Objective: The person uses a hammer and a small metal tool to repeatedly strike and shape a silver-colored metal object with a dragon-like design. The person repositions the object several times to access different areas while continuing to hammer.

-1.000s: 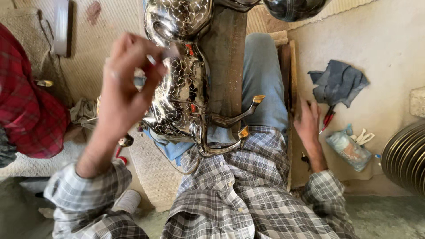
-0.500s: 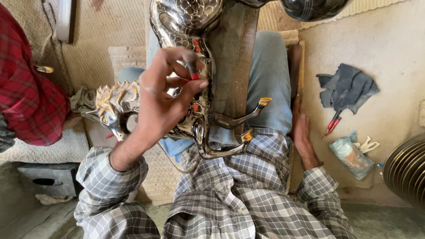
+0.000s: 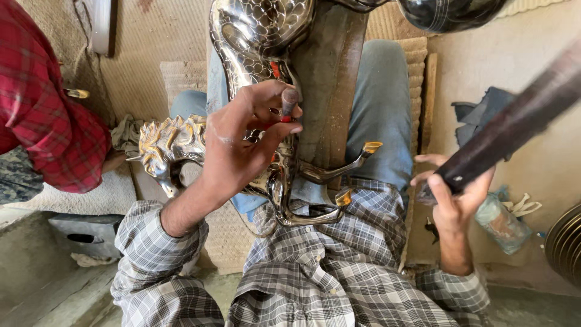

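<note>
Left hand [image 3: 242,142] pinching half-hidden punch [image 3: 288,103], right hand [image 3: 454,194] gripping blurred bar [image 3: 520,121]

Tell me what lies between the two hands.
In the head view, a worn wooden block on the lap separates left hand from right hand, plus the silver piece's brass-tipped prongs.

There is only one view, from a camera worn on the person's head. It looks steeply down and close onto their own lap, with the checked shirt [image 3: 315,272] at 6 o'clock and the floor beyond at 12.
</note>
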